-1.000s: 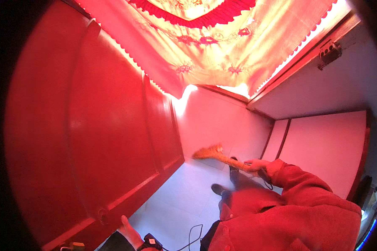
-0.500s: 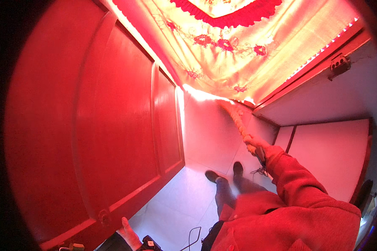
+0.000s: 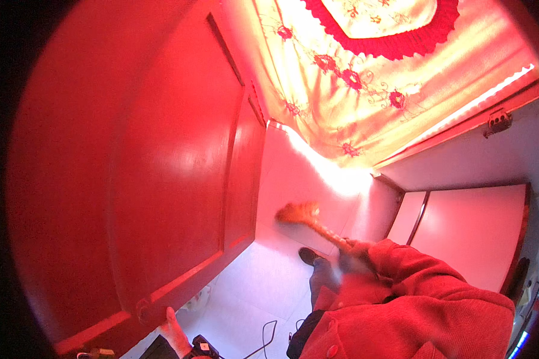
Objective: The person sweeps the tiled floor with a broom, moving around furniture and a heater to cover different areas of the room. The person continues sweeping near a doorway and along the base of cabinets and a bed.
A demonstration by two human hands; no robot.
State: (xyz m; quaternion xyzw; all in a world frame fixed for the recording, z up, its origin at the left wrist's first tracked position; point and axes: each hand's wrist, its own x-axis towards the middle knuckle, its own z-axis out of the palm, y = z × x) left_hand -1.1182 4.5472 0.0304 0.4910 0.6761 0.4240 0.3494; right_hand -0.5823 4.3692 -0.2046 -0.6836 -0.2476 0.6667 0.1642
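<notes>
As the broom [image 3: 299,212] is blurred at its head, I take the step in hand to be sweeping, and I judge that low, even strokes suit it best. My hands are well apart: the right hand [image 3: 359,246] is wrapped around the end of the handle, while the left hand [image 3: 173,335] is at the lower edge of the red door [image 3: 167,179], thumb up; I cannot tell whether its fingers grip it. The broom's head is above or on the floor [image 3: 290,161], beyond my shoe [image 3: 307,256]; the blur hides whether bristles touch. I should press lightly, work along the foot of the door without knocking it, and stop each stroke short of my shoe. Near the curtain [image 3: 353,78], a flatter sweep would spare its hem. The cable [image 3: 268,342] deserves a wide berth.
</notes>
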